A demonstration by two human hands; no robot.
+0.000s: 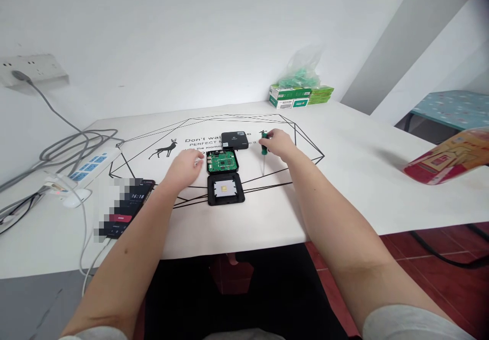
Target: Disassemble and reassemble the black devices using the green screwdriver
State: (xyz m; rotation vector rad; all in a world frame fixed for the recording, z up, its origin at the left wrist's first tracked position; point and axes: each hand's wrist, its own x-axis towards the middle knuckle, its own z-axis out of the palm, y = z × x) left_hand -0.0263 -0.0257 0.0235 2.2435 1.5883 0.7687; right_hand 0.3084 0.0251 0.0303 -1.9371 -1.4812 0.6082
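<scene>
My right hand (280,145) grips the green handle of a screwdriver (264,149) between thumb and fingers. Its thin shaft points down toward the tabletop, to the right of the opened device. My left hand (185,169) is loosely curved beside the left edge of a black case with a green circuit board (222,162) in it. Its fingers seem apart, with nothing visible in them. In front of the board lies a black cover (225,197) with a pale metal plate in its middle. Behind it rests a closed black box (235,140) with small labels.
To the left are a phone (132,207), a white power strip (91,166) and tangled grey cables (86,139). Green and white boxes (290,95) with a plastic bag stand against the wall. A red and yellow packet (443,159) is at the right.
</scene>
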